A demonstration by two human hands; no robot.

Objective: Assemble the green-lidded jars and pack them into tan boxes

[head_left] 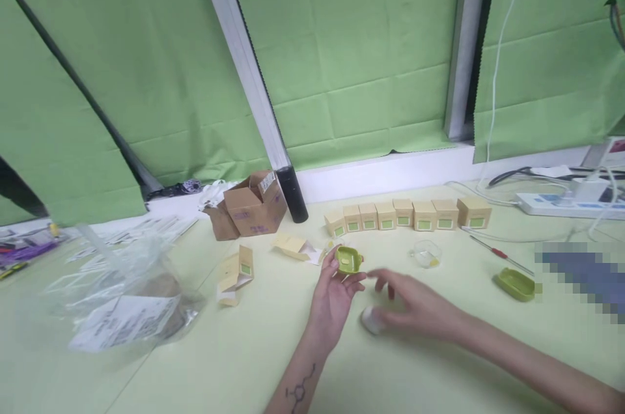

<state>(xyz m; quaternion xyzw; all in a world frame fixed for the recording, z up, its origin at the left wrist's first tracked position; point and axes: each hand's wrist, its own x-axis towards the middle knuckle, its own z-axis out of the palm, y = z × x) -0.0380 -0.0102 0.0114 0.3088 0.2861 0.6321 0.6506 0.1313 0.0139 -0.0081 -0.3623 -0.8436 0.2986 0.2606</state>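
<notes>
My left hand (334, 300) is closed on a small green plastic case (348, 260), its hollow side facing me. To its right is my right hand (415, 303), slightly blurred, with thumb and fingers spread apart. A white rounded object (372, 321) lies by the right thumb; whether they touch is hard to see. Another green shell-like piece (516, 285) rests on the table at the right. Beyond my hands sits a clear plastic piece (426, 253) with a bit of yellow in it. Just behind the held case is a partly hidden clear and yellow piece.
Several small cardboard boxes (385, 216) with green windows form a row at the back. Opened cartons (237, 276) and a clear bag (131, 303) lie left, near a brown box (258, 209) and black cylinder (291, 194). A red-handled screwdriver (502, 254) and power strip (561, 204) are right.
</notes>
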